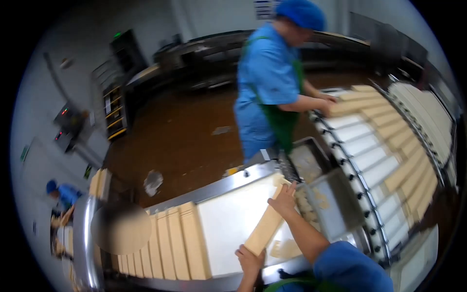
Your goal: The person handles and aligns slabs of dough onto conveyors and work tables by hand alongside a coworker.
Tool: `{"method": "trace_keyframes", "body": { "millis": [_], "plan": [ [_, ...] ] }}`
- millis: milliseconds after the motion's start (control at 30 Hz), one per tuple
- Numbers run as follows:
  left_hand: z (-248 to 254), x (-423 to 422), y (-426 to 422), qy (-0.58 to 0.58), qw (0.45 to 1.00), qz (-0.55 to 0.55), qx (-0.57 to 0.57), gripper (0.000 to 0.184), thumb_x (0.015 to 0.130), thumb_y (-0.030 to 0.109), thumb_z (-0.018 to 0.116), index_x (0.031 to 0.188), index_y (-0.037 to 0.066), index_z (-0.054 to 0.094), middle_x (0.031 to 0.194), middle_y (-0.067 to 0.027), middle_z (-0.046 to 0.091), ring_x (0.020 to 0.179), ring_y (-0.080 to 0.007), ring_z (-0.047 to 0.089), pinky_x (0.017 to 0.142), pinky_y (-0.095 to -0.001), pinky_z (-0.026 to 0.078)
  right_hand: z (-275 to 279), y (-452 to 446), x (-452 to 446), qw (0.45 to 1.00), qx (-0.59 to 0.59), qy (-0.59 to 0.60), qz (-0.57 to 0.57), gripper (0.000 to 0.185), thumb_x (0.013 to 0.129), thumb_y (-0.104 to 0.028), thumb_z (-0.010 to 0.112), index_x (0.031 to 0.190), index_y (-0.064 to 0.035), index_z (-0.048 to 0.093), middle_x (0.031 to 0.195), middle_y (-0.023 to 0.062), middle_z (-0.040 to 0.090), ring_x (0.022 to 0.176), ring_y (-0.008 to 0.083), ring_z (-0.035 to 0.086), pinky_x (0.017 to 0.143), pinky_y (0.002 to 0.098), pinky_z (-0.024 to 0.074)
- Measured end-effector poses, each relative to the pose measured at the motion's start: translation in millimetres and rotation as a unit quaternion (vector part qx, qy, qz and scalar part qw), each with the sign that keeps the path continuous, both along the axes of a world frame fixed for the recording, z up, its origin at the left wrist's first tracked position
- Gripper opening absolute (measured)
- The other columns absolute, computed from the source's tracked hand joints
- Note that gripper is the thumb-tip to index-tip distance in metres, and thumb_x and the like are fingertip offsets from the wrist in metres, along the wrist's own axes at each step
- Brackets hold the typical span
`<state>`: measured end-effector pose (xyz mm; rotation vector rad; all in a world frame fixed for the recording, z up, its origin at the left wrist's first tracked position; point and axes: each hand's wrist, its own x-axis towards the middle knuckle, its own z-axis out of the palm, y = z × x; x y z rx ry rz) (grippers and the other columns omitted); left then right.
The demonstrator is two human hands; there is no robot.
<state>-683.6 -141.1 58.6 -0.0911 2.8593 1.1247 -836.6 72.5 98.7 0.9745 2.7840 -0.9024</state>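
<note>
a white belt (226, 214) carries beige strips (195, 241).

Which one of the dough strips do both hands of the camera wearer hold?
The single dough strip slanting between the left hand and right hand; the overlapping row of strips at picture left touches neither hand.

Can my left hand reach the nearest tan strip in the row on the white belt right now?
Probably, once freed: the left hand is holding a tan piece, but only bare white belt appears between that hand and the row's nearest strip.
</note>
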Motion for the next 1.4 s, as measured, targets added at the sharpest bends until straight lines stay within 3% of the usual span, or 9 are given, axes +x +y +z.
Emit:
{"method": "trace_keyframes", "body": {
  "millis": [133, 200, 400, 500, 667, 933, 1000, 1167, 1400],
  "plan": [
    [16, -11, 68, 0.084, 0.994, -0.048, 0.043, 0.082, 0.066, 0.022, 0.08, 0.128, -0.005, 0.034, 0.119, -0.0325, 0.032, 0.108, -0.0452, 0.04, 0.095, -0.0472, 0.038, 26, 95, 55, 0.972, -0.118, 0.122, -0.16, 0.099, 0.064, -0.037, 0.076, 0.14, -0.003, 0.021, 0.149, 0.0315, 0.005, 0.137, 0.0462, 0.019, 0.105, 0.0472, 0.035],
    [30, -18, 114, 0.074, 0.99, -0.102, 0.058, 0.084, 0.066, 0.021, 0.081, 0.13, -0.005, 0.033, 0.122, -0.0333, 0.031, 0.115, -0.0443, 0.035, 0.1, -0.0458, 0.034, 53, 147, 86, 0.949, -0.133, 0.193, -0.211, 0.091, 0.068, -0.037, 0.071, 0.137, -0.0031, 0.022, 0.142, 0.0299, 0.017, 0.125, 0.049, 0.037, 0.099, 0.0504, 0.0397],
    [85, -19, 262, 0.155, 0.958, -0.193, 0.145, 0.081, 0.07, 0.009, 0.074, 0.138, 0.001, 0.031, 0.135, -0.0308, 0.025, 0.125, -0.0434, 0.03, 0.107, -0.0433, 0.025, 85, 317, 156, 0.921, -0.073, 0.242, -0.297, 0.087, 0.072, -0.039, 0.069, 0.136, -0.003, 0.022, 0.135, 0.0253, 0.026, 0.115, 0.0423, 0.048, 0.094, 0.0484, 0.0446],
    [112, -20, 324, 0.178, 0.926, -0.276, 0.187, 0.071, 0.074, 0.005, 0.071, 0.135, 0.0, 0.036, 0.137, -0.0244, 0.031, 0.129, -0.0399, 0.03, 0.108, -0.0432, 0.025, 90, 395, 173, 0.909, -0.004, 0.208, -0.362, 0.083, 0.073, -0.046, 0.066, 0.135, -0.0014, 0.031, 0.131, 0.0261, 0.039, 0.115, 0.0425, 0.048, 0.093, 0.0465, 0.0457],
    [110, -30, 397, 0.096, 0.903, -0.372, 0.194, 0.062, 0.078, 0.006, 0.071, 0.134, 0.005, 0.044, 0.142, -0.0256, 0.032, 0.13, -0.0399, 0.036, 0.106, -0.0402, 0.032, 71, 518, 196, 0.961, 0.107, -0.101, -0.232, 0.066, 0.085, -0.053, 0.043, 0.123, -0.0008, 0.055, 0.126, 0.0192, 0.055, 0.125, 0.0375, 0.041, 0.103, 0.0538, 0.0286],
    [90, -29, 481, 0.042, 0.871, -0.457, 0.174, 0.053, 0.087, 0.008, 0.06, 0.137, 0.008, 0.043, 0.138, -0.0322, 0.039, 0.129, -0.0398, 0.042, 0.103, -0.0379, 0.037, 65, 638, 197, 0.956, 0.109, -0.115, -0.248, 0.062, 0.091, -0.045, 0.03, 0.128, -0.0014, 0.053, 0.134, 0.0179, 0.051, 0.129, 0.0373, 0.037, 0.106, 0.0536, 0.0212],
    [93, -24, 494, -0.094, 0.881, -0.41, 0.217, 0.053, 0.088, 0.007, 0.058, 0.139, 0.006, 0.041, 0.142, -0.027, 0.038, 0.134, -0.0344, 0.037, 0.103, -0.0344, 0.036, 64, 647, 198, 0.955, 0.081, -0.126, -0.254, 0.063, 0.09, -0.044, 0.03, 0.13, -0.0008, 0.051, 0.135, 0.0175, 0.05, 0.131, 0.036, 0.034, 0.108, 0.0509, 0.0201],
    [66, -26, 519, 0.065, 0.876, -0.451, 0.156, 0.054, 0.089, 0.003, 0.05, 0.142, 0.009, 0.036, 0.137, -0.0344, 0.039, 0.122, -0.0464, 0.046, 0.094, -0.0375, 0.043, 45, 668, 198, 0.942, 0.097, -0.091, -0.308, 0.06, 0.09, -0.039, 0.033, 0.135, -0.0001, 0.045, 0.148, 0.0188, 0.032, 0.137, 0.0363, 0.027, 0.11, 0.0502, 0.0163],
    [49, -26, 577, -0.107, 0.822, -0.468, 0.306, 0.058, 0.089, -0.001, 0.049, 0.143, 0.005, 0.03, 0.14, -0.0228, 0.041, 0.124, -0.0302, 0.046, 0.099, -0.0324, 0.038, 48, 623, 195, 0.939, 0.142, 0.02, -0.312, 0.066, 0.091, -0.045, 0.038, 0.139, 0.0001, 0.037, 0.152, 0.0209, 0.023, 0.142, 0.0378, 0.016, 0.113, 0.0537, 0.0082]
  ]
}}
